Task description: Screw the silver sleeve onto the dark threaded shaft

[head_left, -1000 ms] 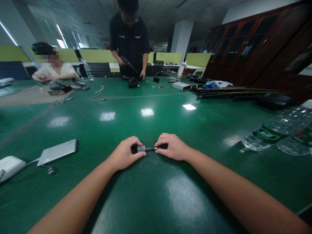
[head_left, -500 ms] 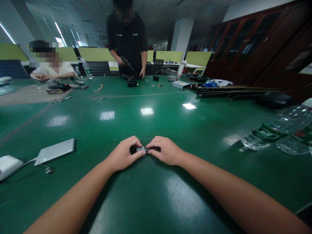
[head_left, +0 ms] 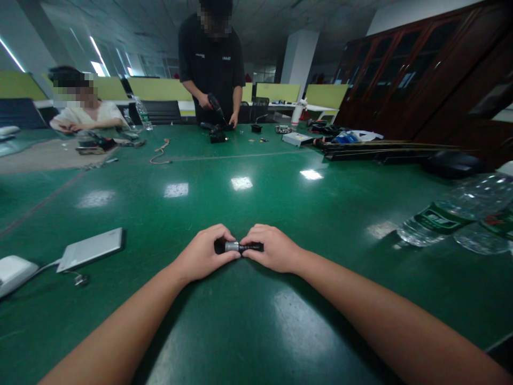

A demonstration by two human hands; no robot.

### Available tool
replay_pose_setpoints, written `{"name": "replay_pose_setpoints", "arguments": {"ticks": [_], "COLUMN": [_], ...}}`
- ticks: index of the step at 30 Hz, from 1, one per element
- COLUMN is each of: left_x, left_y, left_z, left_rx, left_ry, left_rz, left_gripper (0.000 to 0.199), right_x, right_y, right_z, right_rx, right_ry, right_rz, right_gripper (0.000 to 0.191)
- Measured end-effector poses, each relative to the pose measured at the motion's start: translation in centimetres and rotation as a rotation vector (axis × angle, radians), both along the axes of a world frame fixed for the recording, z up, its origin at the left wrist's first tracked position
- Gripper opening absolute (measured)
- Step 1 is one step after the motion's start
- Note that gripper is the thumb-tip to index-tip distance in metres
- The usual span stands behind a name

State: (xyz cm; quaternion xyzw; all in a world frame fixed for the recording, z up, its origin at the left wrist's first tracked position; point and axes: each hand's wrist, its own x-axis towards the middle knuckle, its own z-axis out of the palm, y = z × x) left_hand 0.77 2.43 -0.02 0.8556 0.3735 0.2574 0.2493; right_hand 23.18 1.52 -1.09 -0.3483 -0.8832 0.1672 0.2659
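Left grip (head_left: 203, 252): thumb and fingers curl into a ring, their tips closed on a silvery cylinder (head_left: 231, 246).
Right grip (head_left: 276, 249): thumb and fingertips lie to either side of a dark shaft (head_left: 252, 247), slightly parted; whether they press on it cannot be told.
Cylinder and shaft: in line, crosswise between the two hands, over the green counter (head_left: 216, 208); contact with its surface is unclear.
Left of the hands: a flat silvery slab (head_left: 91, 249), well apart, near a white block (head_left: 16, 274).
Right of the hands: a clear bottle (head_left: 435, 222) with a green label.
Far side: a standing person (head_left: 211, 64) holds a drill (head_left: 216, 106).
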Motion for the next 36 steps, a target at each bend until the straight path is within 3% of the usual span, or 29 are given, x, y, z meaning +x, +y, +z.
{"name": "replay_pose_setpoints", "arguments": {"ticks": [36], "left_x": [0.06], "left_y": [0.02], "left_z": [0.06], "left_rx": [-0.015], "left_ry": [0.020], "left_rz": [0.014], "left_gripper": [0.019], "right_x": [0.57], "right_y": [0.04], "right_z": [0.46], "right_rx": [-0.018], "right_ry": [-0.018], "right_rz": [-0.075], "right_gripper": [0.008]}}
